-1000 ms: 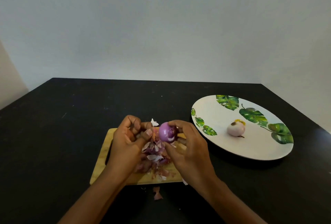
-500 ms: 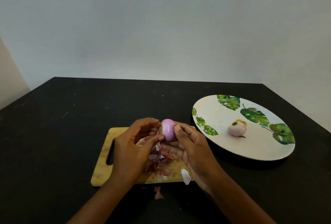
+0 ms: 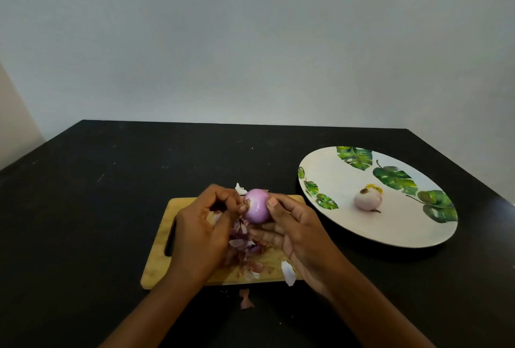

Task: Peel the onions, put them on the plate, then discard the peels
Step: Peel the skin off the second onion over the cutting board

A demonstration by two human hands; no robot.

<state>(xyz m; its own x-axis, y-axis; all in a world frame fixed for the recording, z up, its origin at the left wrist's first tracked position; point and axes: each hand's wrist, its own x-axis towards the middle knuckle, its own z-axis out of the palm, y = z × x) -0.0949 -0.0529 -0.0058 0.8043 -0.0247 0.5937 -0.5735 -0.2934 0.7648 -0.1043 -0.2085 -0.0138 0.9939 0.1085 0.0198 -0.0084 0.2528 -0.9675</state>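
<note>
A small purple onion (image 3: pixel 256 205), mostly bare of skin, is held above the wooden cutting board (image 3: pixel 158 267). My right hand (image 3: pixel 295 233) grips it from the right, thumb on top and fingers underneath. My left hand (image 3: pixel 203 228) has its fingertips pinching at the onion's left end, where brown root bits show. A heap of onion peels (image 3: pixel 245 250) lies on the board under the hands. One peeled, pale onion (image 3: pixel 367 199) rests on the white plate with green leaf print (image 3: pixel 348 233) to the right.
Everything stands on a black table (image 3: pixel 97 208) against a pale wall. Loose peels lie at the board's front edge (image 3: pixel 288 274), off the board on the table (image 3: pixel 245 299), and behind the board (image 3: pixel 239 189).
The onion has been turned in my hands, so a smooth peeled side faces up. A white peel has dropped by the board's front right edge. My left fingers moved onto the onion's root end.
</note>
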